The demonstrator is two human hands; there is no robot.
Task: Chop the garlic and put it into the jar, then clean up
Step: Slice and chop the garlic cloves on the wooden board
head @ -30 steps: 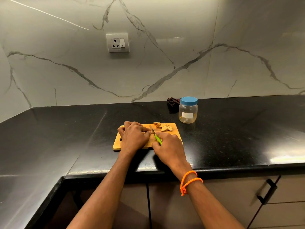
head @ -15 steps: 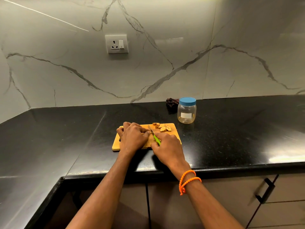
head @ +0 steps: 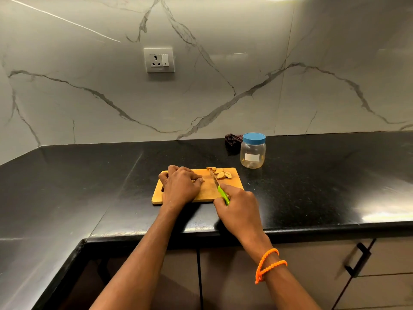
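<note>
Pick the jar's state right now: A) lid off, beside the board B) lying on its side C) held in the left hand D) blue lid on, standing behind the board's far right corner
D: the jar stands upright on the counter past the cutting board, with its blue lid on.

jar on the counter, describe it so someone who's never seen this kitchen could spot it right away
On the black countertop, look just past the far right corner of the wooden cutting board, near the marble wall. The jar stands upright there, clear with a white label. Its blue lid, still on, sets it apart from the dark crumpled thing beside it.
</note>
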